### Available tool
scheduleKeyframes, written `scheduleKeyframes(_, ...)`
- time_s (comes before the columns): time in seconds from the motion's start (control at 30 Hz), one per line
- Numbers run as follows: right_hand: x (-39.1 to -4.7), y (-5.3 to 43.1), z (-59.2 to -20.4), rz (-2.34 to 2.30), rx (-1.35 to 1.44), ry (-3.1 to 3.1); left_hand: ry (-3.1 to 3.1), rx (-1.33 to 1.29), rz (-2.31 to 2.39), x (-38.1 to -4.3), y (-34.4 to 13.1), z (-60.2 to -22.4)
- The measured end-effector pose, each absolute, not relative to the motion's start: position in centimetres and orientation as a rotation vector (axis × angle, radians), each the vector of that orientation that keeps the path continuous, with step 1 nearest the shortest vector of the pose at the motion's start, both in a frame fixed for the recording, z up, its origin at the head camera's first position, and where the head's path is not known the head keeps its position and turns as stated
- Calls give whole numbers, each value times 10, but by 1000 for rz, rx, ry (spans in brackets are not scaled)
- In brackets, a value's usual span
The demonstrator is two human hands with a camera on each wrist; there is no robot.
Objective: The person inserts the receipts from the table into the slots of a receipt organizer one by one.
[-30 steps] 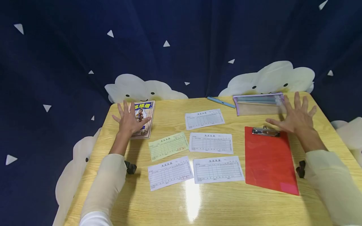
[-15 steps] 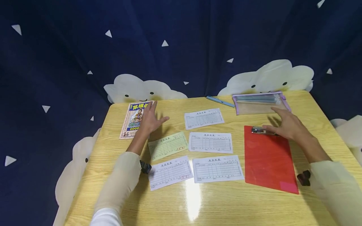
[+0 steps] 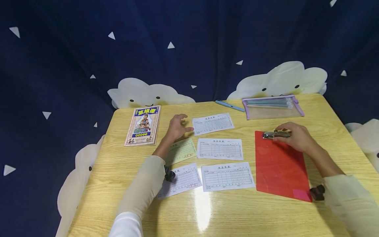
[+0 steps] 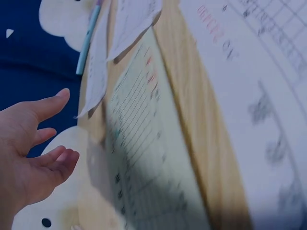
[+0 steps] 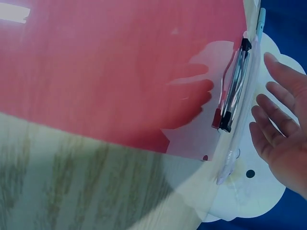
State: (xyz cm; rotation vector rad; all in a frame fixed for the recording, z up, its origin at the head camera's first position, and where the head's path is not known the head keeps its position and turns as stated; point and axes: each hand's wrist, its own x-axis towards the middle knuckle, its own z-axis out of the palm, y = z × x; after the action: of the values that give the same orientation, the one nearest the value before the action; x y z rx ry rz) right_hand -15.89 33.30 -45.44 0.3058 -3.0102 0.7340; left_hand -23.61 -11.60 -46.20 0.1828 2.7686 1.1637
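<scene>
My left hand hovers beside the top white printed slip, above the pale green slip. Its fingers are loosely bent and hold nothing, as the left wrist view also shows. On the right, my right hand is at the metal clip of a red clipboard. In the right wrist view this hand's relaxed fingers stand apart from the clip. Two more white slips, one in the middle and one lower, lie flat; another white slip is partly behind my left wrist.
A booklet with a colourful cover lies at the back left of the wooden table. At the back are a blue pen and a purple-edged clear pouch with several thin sticks inside. A dark blue curtain hangs behind.
My left hand has moved right, from over the booklet to beside the top white slip. The right hand has come down and left to the clip, its spread fingers now bent.
</scene>
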Motion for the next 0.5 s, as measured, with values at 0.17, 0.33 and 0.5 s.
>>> scheduleKeyframes(0.17, -163, 333, -461, 750, 292, -3049, 2738, 166, 1156, -235, -101, -468)
scheduleKeyframes(0.33, -166, 332, -464, 753, 276, -3110, 2709, 144, 1179, -235, -91, -474)
scheduleKeyframes(0.5, -167, 333, -466, 716, 293, -3115, 2715, 114, 1152, -238, -81, -476)
